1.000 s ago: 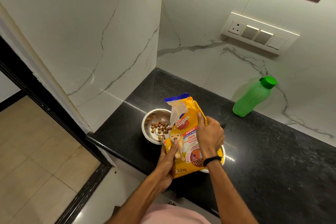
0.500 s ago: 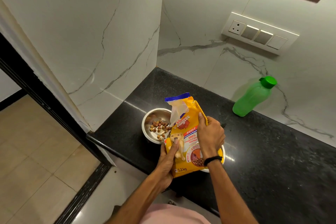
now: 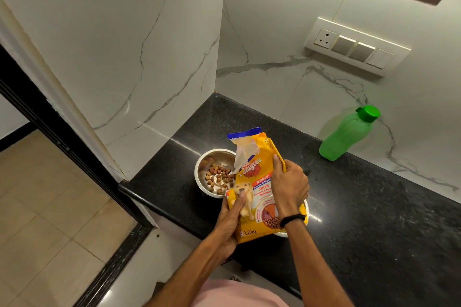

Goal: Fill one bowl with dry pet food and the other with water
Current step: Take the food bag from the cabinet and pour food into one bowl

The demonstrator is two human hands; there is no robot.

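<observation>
A yellow pet food bag (image 3: 257, 187) with a torn-open top is held upright over the counter. My left hand (image 3: 230, 219) grips its lower left side, thumb on the dog picture. My right hand (image 3: 289, 187) grips its right edge, a black band on the wrist. Left of the bag a steel bowl (image 3: 203, 164) holds brown kibble (image 3: 219, 177). A second steel bowl (image 3: 304, 209) is mostly hidden behind the bag and my right wrist; its contents cannot be seen. A green water bottle (image 3: 348, 133) with its cap on stands at the back by the wall.
The black stone counter (image 3: 374, 219) ends at a front edge near my body and a left edge by the doorway. White marble walls meet in a corner behind the bowls. A switch panel (image 3: 356, 46) is on the back wall. Tiled floor lies to the left.
The bag has stayed upright with both hands on it; kibble in the left bowl has shifted slightly and settled.
</observation>
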